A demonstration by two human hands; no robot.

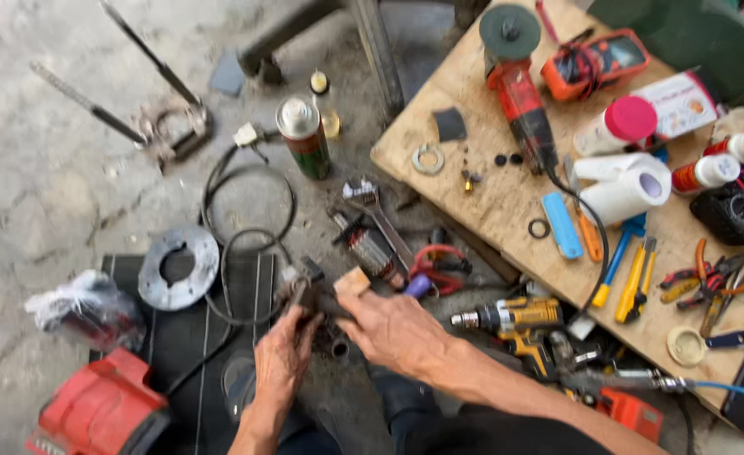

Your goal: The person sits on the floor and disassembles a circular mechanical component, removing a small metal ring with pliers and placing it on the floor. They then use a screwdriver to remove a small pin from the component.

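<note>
My left hand (283, 354) and my right hand (393, 329) both grip a dark, greasy metal tool body (317, 299) above the floor. A black cable (237, 253) runs from that part and loops across the ground. A small tan block (353, 282) sits by my right thumb. Just beyond my hands lie a motor armature (365, 246), an adjustable wrench (372, 206) and red-handled pliers (439, 268). The lower end of the held part is hidden by my fingers.
A wooden board (490, 202) at right carries a red angle grinder (519, 93), an orange multimeter (595, 63), paper rolls (629, 185), bottles and several hand tools. A yellow drill (511, 320), spray can (305, 135), metal ring plate (178, 268), plastic bag (85, 307) and red case (102, 413) lie on the floor.
</note>
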